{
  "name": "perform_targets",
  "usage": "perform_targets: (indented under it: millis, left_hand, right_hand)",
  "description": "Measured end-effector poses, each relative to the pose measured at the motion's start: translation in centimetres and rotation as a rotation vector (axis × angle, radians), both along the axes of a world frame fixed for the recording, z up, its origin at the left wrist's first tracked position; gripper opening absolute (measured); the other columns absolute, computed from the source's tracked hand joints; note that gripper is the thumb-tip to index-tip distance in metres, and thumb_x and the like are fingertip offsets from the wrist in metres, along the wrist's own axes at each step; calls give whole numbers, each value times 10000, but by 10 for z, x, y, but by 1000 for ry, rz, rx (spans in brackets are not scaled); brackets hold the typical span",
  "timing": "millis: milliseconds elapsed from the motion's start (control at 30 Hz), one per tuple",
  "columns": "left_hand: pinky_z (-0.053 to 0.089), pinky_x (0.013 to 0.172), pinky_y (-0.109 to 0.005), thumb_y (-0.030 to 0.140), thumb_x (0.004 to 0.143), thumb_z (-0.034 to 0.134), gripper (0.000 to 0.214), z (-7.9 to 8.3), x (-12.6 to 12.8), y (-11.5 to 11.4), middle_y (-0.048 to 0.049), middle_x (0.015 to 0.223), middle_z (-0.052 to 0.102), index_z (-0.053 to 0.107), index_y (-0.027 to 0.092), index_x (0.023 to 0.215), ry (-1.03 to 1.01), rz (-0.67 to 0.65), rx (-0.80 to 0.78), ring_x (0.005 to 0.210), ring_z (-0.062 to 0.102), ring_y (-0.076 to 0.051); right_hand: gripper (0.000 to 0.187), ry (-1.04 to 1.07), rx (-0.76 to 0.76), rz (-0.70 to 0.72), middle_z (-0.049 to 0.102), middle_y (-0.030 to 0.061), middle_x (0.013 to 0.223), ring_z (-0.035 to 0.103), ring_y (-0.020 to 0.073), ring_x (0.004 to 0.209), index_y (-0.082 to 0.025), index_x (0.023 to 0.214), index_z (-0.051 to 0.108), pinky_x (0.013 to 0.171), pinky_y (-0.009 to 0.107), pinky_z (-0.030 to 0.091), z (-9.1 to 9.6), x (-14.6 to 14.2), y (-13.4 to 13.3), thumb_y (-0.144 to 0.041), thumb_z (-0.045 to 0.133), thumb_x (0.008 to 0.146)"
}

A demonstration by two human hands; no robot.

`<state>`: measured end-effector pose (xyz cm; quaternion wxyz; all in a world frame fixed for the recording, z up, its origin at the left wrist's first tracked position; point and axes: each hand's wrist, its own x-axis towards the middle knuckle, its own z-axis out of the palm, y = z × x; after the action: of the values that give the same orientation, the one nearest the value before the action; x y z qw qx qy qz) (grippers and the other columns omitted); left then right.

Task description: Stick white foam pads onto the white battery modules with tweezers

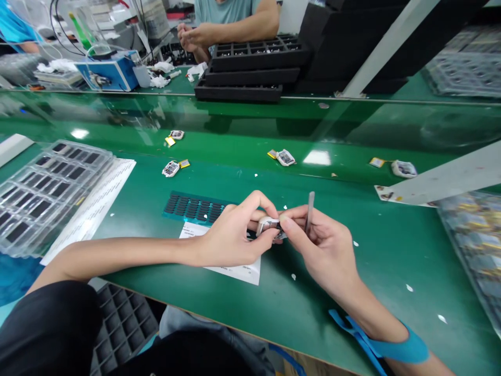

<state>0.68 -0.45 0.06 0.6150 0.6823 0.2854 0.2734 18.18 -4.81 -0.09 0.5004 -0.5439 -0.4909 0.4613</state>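
Near the middle of the bench, my left hand (235,235) is closed, pinching a small white electronic device casing (267,224) between thumb and fingers. Dark inner parts show at the casing's open side. My right hand (326,243) is closed too: its thumb and index finger press on the casing's right edge. Tucked in that same hand, a slim metal tool that looks like tweezers (310,206) points upward. Fingers cover much of the casing. Behind my left hand lies a teal sheet of black adhesive pieces (188,205), and a white printed paper (250,271) is under it.
Casings with yellow batteries, such as one white unit (285,157), lie along the green belt (235,138). A clear plastic tray (50,183) stands left, another tray (477,250) right. A white post (450,172) rises at right. A co-worker (235,26) sits opposite behind black trays (254,75).
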Motion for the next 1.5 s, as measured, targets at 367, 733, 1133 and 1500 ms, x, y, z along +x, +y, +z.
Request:
perform_targets:
  millis: [367, 733, 1133, 1500]
  left_hand:
    - [534, 610, -139, 262, 942, 703, 186, 48, -10, 12, -16, 791, 720, 724, 78, 956, 84, -185, -66, 634, 657, -46]
    - [284, 758, -267, 290, 1005, 603, 212, 51, -24, 33, 11, 834, 711, 780, 179, 974, 683, -608, 453, 701, 433, -60]
    - [167, 662, -342, 213, 1011, 522, 164, 50, -23, 19, -29, 828, 651, 662, 168, 937, 1009, -810, 798, 624, 129, -115]
    - [166, 645, -332, 191, 1017, 473, 171, 51, -20, 17, -48, 895, 686, 636, 181, 966, 1069, -856, 807, 794, 555, -180]
  right_hand:
    - [802, 121, -202, 237, 236, -37, 445, 231, -3, 409, -135, 562, 450, 392, 178, 159, -11, 11, 0, -887, 702, 683]
    - [823, -370, -42, 210, 589, 16, 583, 530, -15, 536, -146, 703, 713, 563, 98, 419, -10, 14, 3, -854, 349, 910]
    - [739, -312, -35, 170, 679, 42, 674, 657, 20, 614, -128, 695, 723, 616, 22, 517, -18, 19, 5, -806, 506, 890]
    - [415, -81, -427, 205, 723, 90, 785, 712, 138, 680, -68, 795, 767, 642, 118, 585, -23, 17, 4, -480, 752, 843]
